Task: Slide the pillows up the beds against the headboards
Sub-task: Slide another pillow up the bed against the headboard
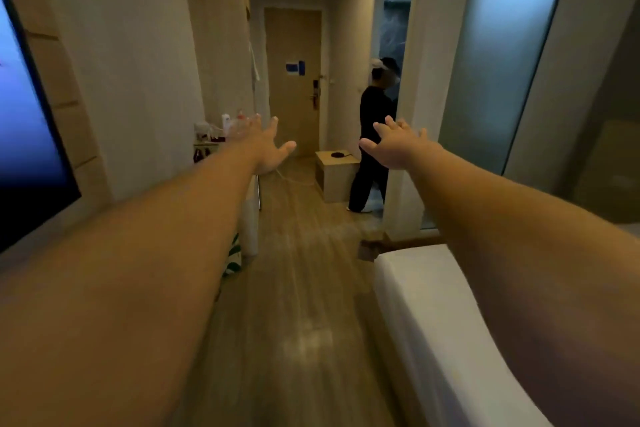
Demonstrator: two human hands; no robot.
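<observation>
Both my arms stretch straight out in front of me at chest height. My left hand (266, 146) is open with fingers spread and holds nothing. My right hand (398, 146) is likewise open and empty. A corner of a white bed (426, 305) shows at the lower right, under my right forearm. No pillow and no headboard are in view.
A wood-floor hallway (298, 288) runs ahead to a closed door (294, 80). A person in black (374, 135) stands by the bathroom doorway on the right. A small wooden box (336, 173) sits on the floor. A wall TV (24, 135) hangs left, with a cluttered counter (218, 135) beyond.
</observation>
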